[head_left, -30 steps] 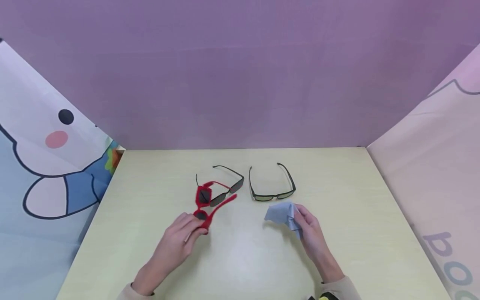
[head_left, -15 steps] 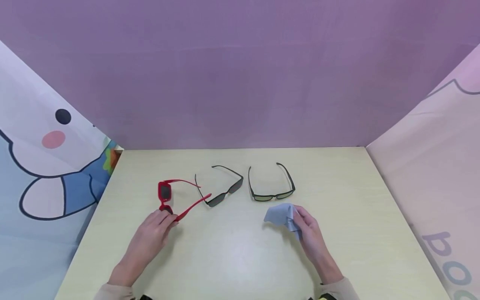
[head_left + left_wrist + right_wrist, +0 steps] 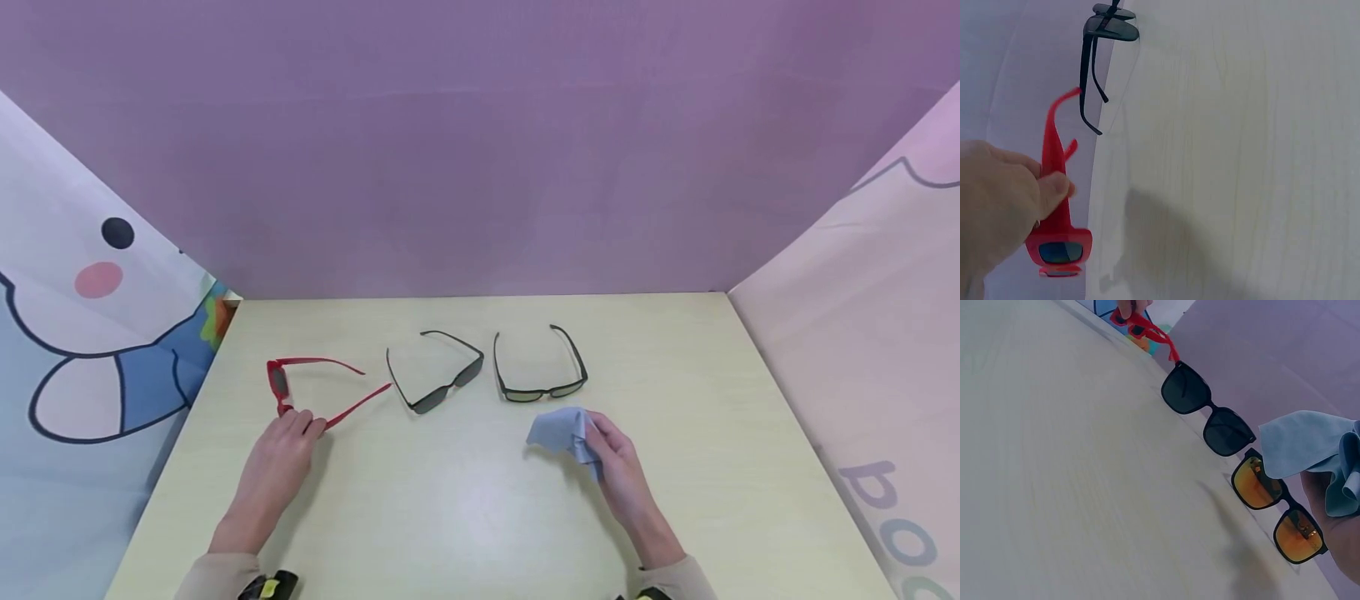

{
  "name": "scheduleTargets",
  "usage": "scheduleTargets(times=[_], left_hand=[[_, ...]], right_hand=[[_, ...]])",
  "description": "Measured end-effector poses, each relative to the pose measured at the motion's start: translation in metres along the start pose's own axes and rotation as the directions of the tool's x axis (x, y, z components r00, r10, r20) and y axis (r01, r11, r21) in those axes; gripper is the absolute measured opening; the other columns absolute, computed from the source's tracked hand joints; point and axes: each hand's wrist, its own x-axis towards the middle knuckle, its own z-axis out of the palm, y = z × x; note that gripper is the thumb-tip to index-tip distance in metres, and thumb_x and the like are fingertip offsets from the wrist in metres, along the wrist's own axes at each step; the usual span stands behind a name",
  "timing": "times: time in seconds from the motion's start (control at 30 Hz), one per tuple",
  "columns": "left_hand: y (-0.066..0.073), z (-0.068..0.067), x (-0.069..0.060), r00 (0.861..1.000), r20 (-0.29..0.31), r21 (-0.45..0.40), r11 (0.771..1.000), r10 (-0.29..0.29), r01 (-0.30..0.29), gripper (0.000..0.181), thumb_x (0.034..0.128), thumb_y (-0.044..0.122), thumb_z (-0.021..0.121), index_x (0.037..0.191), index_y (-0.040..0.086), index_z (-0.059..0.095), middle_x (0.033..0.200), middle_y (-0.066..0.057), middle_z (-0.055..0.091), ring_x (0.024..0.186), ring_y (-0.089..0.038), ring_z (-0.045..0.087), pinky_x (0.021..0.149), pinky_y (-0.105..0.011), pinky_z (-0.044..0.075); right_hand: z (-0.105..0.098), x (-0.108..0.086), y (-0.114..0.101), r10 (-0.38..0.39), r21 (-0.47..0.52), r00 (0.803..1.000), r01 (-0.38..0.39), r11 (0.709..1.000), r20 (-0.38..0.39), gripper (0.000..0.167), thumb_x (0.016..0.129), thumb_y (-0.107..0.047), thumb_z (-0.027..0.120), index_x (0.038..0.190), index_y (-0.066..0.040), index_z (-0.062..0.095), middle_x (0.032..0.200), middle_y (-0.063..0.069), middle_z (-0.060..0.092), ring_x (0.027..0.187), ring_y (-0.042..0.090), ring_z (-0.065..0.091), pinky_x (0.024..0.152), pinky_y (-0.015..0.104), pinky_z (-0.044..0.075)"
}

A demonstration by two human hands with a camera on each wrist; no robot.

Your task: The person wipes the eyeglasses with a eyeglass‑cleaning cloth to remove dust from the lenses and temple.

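My left hand (image 3: 277, 462) pinches red sunglasses (image 3: 278, 382) by the frame near one hinge, at the left of the table. Their arms are unfolded and point right; the fingers hide the nearer lens in the head view. In the left wrist view the thumb presses on a red arm (image 3: 1054, 150). My right hand (image 3: 622, 467) grips a crumpled light blue cloth (image 3: 558, 429), held over the table. Just beyond the cloth lie black sunglasses with orange-tinted lenses (image 3: 1257, 481), arms unfolded. Black sunglasses with dark lenses (image 3: 448, 387) lie between these and the red ones.
The pale wooden table (image 3: 465, 508) ends at a purple backdrop (image 3: 480, 167). A printed cartoon cloth (image 3: 97, 333) hangs at the left, and a pale lettered cloth (image 3: 862, 375) at the right.
My left hand has carried the red sunglasses leftward, from over the dark-lensed pair to the table's left side. The right hand and cloth have barely moved.
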Motion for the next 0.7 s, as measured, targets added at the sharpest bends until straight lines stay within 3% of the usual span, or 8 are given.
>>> scheduleTargets(times=[0.4,0.53,0.6,0.7], left_hand=[[0.002,0.018,-0.002,0.999,0.031,0.029,0.999,-0.014,0.014,0.043,0.0718,-0.012,0.087,0.112,-0.005,0.072,0.102,-0.020,0.061,0.095,-0.035,0.058,0.084,-0.046,0.058],[0.007,0.020,-0.003,0.998,0.045,0.016,0.999,-0.035,0.034,0.050,0.0744,-0.013,0.085,0.121,-0.008,0.069,0.108,-0.022,0.061,0.101,-0.036,0.058,0.089,-0.048,0.058],[0.011,0.022,-0.004,0.999,0.030,0.007,0.999,-0.045,0.045,0.053,0.0760,-0.012,0.084,0.126,-0.009,0.066,0.110,-0.023,0.061,0.103,-0.037,0.058,0.090,-0.050,0.057],[0.017,0.024,-0.003,0.997,-0.063,-0.035,0.998,-0.053,0.051,0.050,0.0799,-0.008,0.082,0.127,-0.010,0.065,0.108,-0.023,0.060,0.101,-0.038,0.058,0.089,-0.051,0.056]], right_hand=[[0.001,-0.001,-0.001,0.007,-0.006,1.000,-0.007,1.000,-0.007,0.021,0.111,-0.019,0.048,0.122,-0.018,0.066,0.114,-0.007,0.068,0.101,0.010,0.060,0.086,0.023,0.052],[0.002,0.000,-0.002,-0.002,-0.006,1.000,0.002,1.000,-0.005,0.021,0.110,-0.019,0.048,0.122,-0.018,0.066,0.113,-0.007,0.068,0.101,0.010,0.060,0.085,0.022,0.051],[0.002,0.000,-0.002,-0.006,-0.006,1.000,0.006,1.000,-0.002,0.022,0.111,-0.019,0.048,0.122,-0.018,0.066,0.113,-0.007,0.068,0.101,0.010,0.060,0.085,0.022,0.051],[0.002,-0.001,-0.002,0.005,-0.009,1.000,-0.005,1.000,-0.007,0.021,0.111,-0.019,0.048,0.122,-0.019,0.066,0.113,-0.007,0.068,0.101,0.010,0.060,0.085,0.022,0.051]])
